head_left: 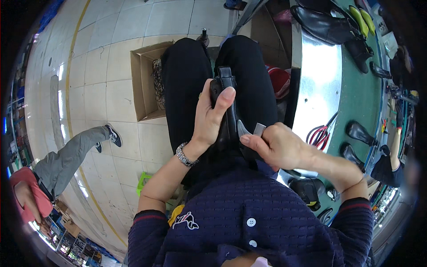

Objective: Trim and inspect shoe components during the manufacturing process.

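Observation:
A black leather shoe or boot (229, 115) rests between my thighs, its narrow strap-like end pointing away from me. My left hand (211, 113) is closed round its upper part, thumb pressed on the leather. Just right of the shoe, my right hand (282, 144) is closed on a metal hand tool (259, 129) with a curved, pointed grey tip (242, 129). The tip is close against the side of the shoe; whether it touches I cannot tell. My fingers hide the tool's handle and its exact kind.
To the right, a green-topped bench (356, 104) with a metal edge strip (316, 84) carries black boots (320, 24), yellow-green shoe forms (359, 20) and red and black cords (319, 135). An open cardboard box (144, 84) stands by my left leg. At far left a person (66, 164) stands.

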